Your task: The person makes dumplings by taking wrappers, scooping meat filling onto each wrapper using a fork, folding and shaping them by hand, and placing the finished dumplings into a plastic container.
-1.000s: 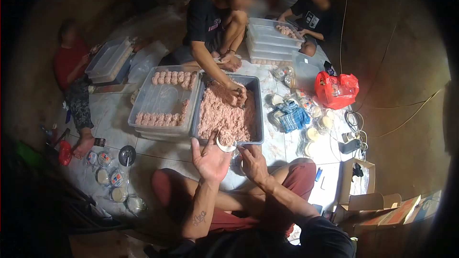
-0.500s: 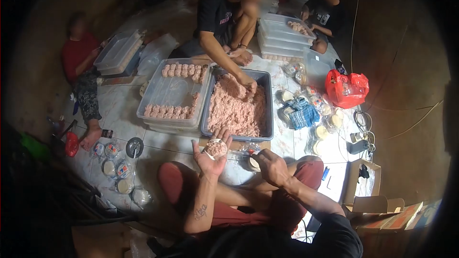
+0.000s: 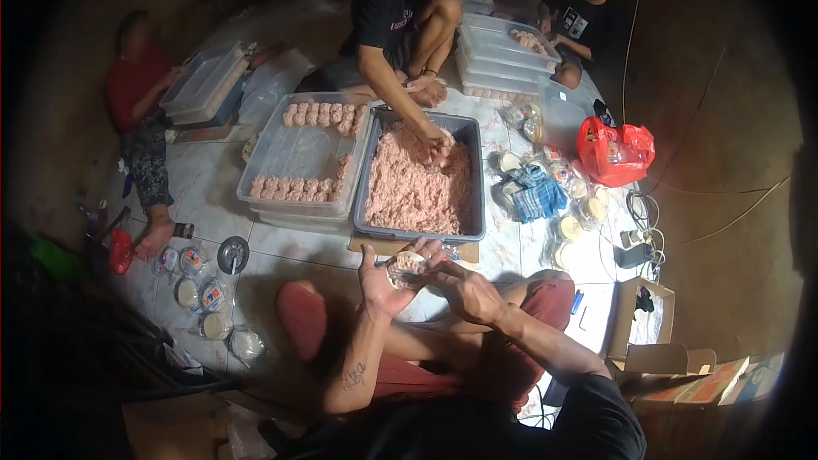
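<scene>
My left hand (image 3: 382, 288) is palm up, holding a round pale wrapper (image 3: 406, 269) topped with pinkish minced filling across the palm and fingers. Close against its right side is my right hand (image 3: 474, 294), fingers closed; whatever they grip is hidden. Just beyond both hands stands a grey tub (image 3: 480, 196) of pink minced meat (image 3: 413, 196). A co-worker's hand (image 3: 434, 146) reaches into the meat at the tub's far side. Left of the tub, a clear plastic tray (image 3: 302, 153) holds rows of round meat portions (image 3: 298, 189).
Packs of round wrappers (image 3: 213, 294) and a dark dish (image 3: 233, 254) lie left on the tiles. To the right are a blue cloth (image 3: 538, 196), more wrapper packs (image 3: 569, 228), a red plastic bag (image 3: 615, 152), cables and a cardboard box (image 3: 639, 324). Other people sit behind stacked trays (image 3: 503, 60).
My right hand has moved left to meet my left hand, which has shifted slightly right with the wrapper. The co-worker's hand has moved slightly within the meat. The view has shifted a little.
</scene>
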The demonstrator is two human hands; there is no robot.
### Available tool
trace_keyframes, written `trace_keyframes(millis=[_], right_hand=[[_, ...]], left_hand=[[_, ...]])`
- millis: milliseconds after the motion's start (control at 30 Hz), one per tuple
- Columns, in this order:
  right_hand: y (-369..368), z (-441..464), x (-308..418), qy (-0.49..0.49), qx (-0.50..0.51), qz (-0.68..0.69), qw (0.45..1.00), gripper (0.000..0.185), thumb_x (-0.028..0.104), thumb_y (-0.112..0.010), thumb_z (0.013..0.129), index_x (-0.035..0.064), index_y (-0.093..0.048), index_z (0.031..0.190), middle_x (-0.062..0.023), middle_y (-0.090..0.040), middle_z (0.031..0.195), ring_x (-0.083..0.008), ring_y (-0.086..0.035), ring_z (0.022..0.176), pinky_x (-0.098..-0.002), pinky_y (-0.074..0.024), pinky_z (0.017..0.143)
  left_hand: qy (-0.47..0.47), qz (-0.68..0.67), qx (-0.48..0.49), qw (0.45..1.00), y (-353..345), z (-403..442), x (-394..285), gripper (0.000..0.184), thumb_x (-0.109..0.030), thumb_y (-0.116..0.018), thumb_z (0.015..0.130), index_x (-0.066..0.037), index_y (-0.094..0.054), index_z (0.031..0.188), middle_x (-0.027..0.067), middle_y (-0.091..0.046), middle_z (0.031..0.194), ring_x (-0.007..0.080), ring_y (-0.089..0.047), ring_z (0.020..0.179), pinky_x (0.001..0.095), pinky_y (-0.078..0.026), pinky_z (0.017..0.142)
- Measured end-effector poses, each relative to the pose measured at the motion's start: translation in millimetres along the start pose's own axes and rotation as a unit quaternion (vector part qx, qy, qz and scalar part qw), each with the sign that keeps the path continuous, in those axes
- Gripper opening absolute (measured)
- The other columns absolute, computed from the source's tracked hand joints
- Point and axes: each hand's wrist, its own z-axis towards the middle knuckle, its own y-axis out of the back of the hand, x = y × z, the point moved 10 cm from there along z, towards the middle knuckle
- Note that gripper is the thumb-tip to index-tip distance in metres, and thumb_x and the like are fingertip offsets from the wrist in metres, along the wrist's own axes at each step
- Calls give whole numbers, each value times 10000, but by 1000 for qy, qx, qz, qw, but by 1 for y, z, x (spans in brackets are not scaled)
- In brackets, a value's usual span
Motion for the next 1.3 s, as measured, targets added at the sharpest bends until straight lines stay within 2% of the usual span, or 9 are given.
trace_keyframes(millis=[300, 367, 500, 667, 700, 933, 1100, 1133, 1300], right_hand=[[-14, 30, -35, 120, 81, 1, 989, 356, 117, -562, 905, 121, -675, 1242, -216, -672, 1073, -429, -655, 841, -469, -545, 708], [-11, 49, -46, 70, 131, -165, 975, 302, 138, -561, 921, 67, -671, 1193, -196, -680, 970, -391, -662, 843, -483, -530, 702], [28, 109, -53, 18, -32, -313, 949, 139, 78, -517, 914, 48, -647, 952, -189, -680, 920, -353, -673, 848, -473, -484, 726], [-35, 142, -96, -20, 69, -434, 898, 261, 196, -430, 969, 108, -665, 897, -142, -715, 980, -220, -657, 1024, -472, -354, 1002], [-64, 141, -112, -36, 213, -499, 839, 240, 216, -453, 972, 130, -663, 895, -126, -716, 991, -213, -656, 1028, -457, -363, 998], [0, 125, -95, 41, 54, -288, 955, 130, 151, -552, 926, 94, -642, 850, -184, -702, 913, -291, -688, 782, -455, -465, 784], [53, 91, -21, -97, 67, -26, 993, 154, 86, -623, 909, 23, -716, 1015, -199, -705, 932, -339, -697, 883, -438, -542, 782], [40, 78, -20, 21, 87, -16, 996, 186, 100, -602, 930, 61, -724, 1065, -189, -697, 958, -352, -686, 917, -431, -548, 797], [37, 32, -14, 112, 50, -141, 982, 227, 82, -584, 892, 95, -720, 1073, -158, -662, 1019, -378, -657, 883, -457, -549, 744]], left_hand=[[10, -13, -25, 1000, 59, 0, -23, 1119, -816, -115, 918, 135, -377, 1445, 318, -465, 1455, 472, -425, 1369, 581, -308, 1161], [-20, 28, -18, 999, 77, 4, -33, 1081, -810, -136, 925, 113, -427, 1408, 308, -493, 1436, 462, -483, 1315, 571, -361, 1124], [-43, 165, -206, 964, 124, 1, -45, 1027, -838, -212, 906, 55, -500, 1324, 268, -580, 1351, 403, -596, 1188, 525, -477, 992], [-77, 235, -273, 930, 176, 16, -54, 825, -772, -395, 928, 2, -597, 1132, 196, -677, 1198, 307, -665, 1089, 422, -541, 852], [-78, 234, -273, 930, 180, 15, -56, 825, -772, -395, 928, 2, -597, 1132, 196, -677, 1198, 307, -665, 1089, 422, -541, 852], [-37, 241, -185, 952, 134, 18, -45, 894, -794, -389, 909, 31, -600, 1182, 234, -673, 1196, 363, -654, 1127, 483, -534, 951], [-16, 171, -33, 985, 50, 11, -27, 1068, -828, -379, 880, 109, -459, 1385, 287, -578, 1348, 394, -581, 1247, 521, -444, 1086], [11, 124, -1, 992, 41, 11, -21, 1098, -825, -394, 879, 126, -402, 1427, 288, -536, 1398, 420, -552, 1278, 502, -417, 1116], [20, 168, -22, 985, 43, 13, -18, 1123, -817, -392, 881, 150, -342, 1451, 329, -431, 1472, 439, -457, 1365, 567, -319, 1180]])
